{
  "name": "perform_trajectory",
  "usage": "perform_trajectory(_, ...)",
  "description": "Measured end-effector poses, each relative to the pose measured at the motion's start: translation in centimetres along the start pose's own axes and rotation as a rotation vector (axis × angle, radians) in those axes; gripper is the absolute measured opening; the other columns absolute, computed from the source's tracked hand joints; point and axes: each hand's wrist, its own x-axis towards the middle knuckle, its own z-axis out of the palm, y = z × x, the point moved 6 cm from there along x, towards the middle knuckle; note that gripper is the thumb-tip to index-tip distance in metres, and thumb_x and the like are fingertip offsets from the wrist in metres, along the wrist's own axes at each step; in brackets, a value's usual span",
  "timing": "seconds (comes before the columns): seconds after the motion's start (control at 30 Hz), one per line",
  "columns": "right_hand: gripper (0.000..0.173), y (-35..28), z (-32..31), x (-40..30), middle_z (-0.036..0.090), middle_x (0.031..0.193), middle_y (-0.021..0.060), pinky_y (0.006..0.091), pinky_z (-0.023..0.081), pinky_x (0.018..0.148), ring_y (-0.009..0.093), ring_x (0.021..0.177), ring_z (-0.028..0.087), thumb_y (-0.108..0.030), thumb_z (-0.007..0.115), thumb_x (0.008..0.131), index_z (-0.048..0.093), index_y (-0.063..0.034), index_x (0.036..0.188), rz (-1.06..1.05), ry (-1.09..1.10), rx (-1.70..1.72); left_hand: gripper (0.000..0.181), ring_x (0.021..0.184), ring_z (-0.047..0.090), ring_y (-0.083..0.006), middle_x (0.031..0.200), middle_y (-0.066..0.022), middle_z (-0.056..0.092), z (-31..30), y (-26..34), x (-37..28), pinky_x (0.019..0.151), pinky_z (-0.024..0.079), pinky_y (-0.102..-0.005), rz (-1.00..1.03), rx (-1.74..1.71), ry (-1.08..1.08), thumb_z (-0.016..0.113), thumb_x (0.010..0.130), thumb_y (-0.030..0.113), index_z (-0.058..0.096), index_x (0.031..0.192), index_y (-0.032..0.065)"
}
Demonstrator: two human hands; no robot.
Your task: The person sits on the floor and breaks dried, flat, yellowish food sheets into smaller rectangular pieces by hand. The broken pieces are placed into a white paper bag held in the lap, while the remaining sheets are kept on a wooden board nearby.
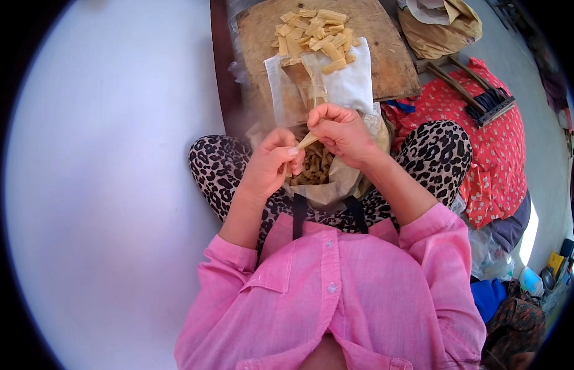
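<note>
Between my hands a narrow strip of pale tan dried leaf or husk [309, 139] runs at a slant. My left hand [274, 159] pinches its lower end between thumb and fingers. On its upper end, my right hand [340, 133] is closed, the fingers curled. Just beneath both hands is an open bag with a pale rim [326, 195], holding many small rolled or folded tan pieces [318, 167]. Beyond the hands, a white cloth [349, 85] lies over a wooden board [388, 69]. A heap of flat tan pieces [310, 34] rests partly on the cloth.
A clear and brown plastic-looking piece [300, 76] lies on the cloth. At right are a red floral cloth [495, 185], a small wooden frame with dark cord [488, 104] and a brown paper sack [437, 32]. Plastic bags [486, 254] lie beside my right side. A pale floor [116, 185] spreads left.
</note>
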Motion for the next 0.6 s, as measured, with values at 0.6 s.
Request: perform_trajectory(0.6,0.013,-2.8,-2.7,3.9,0.058,0.070,0.0009,0.0227,0.042,0.052,0.007,0.059,0.052,-0.014,0.057,0.088,0.056,-0.0005,0.090,-0.282,0.234,-0.508,0.010,0.058,0.045,-0.0043,0.070,0.0015,0.056,-2.1,5.6,5.7,0.055,0.039,-0.0195,0.443,1.166,0.533,0.056,0.088,0.014,0.055,0.087,0.0036)
